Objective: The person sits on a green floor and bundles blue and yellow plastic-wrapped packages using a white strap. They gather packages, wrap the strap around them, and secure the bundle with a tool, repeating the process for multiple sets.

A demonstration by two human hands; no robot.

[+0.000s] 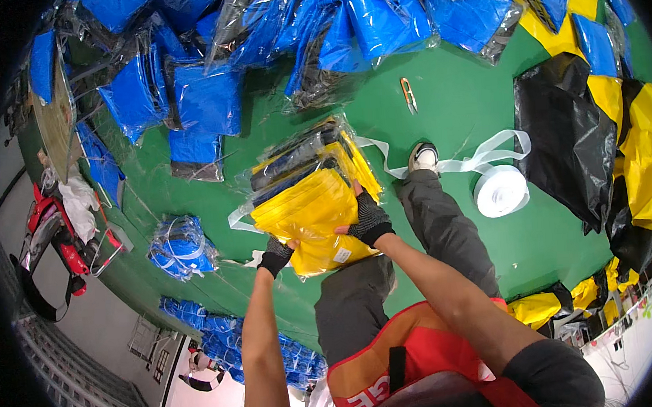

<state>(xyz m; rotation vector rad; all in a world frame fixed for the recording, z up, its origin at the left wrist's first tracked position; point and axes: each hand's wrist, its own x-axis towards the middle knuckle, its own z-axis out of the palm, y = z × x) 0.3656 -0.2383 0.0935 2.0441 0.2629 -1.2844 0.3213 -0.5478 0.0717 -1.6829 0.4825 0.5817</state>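
Green floor [469, 98], strewn far and left with blue bagged garments [208, 99]; black and yellow sheets [605, 134] at right, white tape roll [500, 190] nearer, small cutter [408, 95] far, blue bundle [182, 247] left.

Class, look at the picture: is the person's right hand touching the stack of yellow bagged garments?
Touching. The head view shows the gloved right hand pressed flat on top of the yellow stack, with no gap between them; the left hand grips its lower edge.
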